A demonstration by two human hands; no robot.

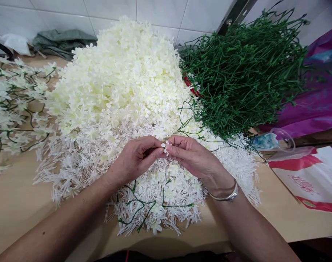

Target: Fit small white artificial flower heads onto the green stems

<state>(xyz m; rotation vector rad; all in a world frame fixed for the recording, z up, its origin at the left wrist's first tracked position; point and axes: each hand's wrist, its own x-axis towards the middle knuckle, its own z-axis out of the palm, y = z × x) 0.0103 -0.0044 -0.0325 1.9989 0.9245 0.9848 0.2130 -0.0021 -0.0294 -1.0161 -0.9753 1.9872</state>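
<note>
My left hand [135, 158] and my right hand [191, 156] meet over the table's middle, fingers pinched together on one small white artificial flower [165, 145]. A thin green stem [144, 211] with a few flowers on it hangs below my hands. Under them lies a spread of white plastic stamen pieces [81, 171]. Behind that rises a big heap of cream fabric petals [124, 76]. A silver bangle [226, 194] sits on my right wrist.
A tangled pile of bare green wire stems [244, 69] fills the back right. Finished flowered stems [13, 98] lie at the left. A purple bag [318, 94], a red and white bag [307, 178] and a wooden tabletop [15, 203] surround them. A tiled wall is behind.
</note>
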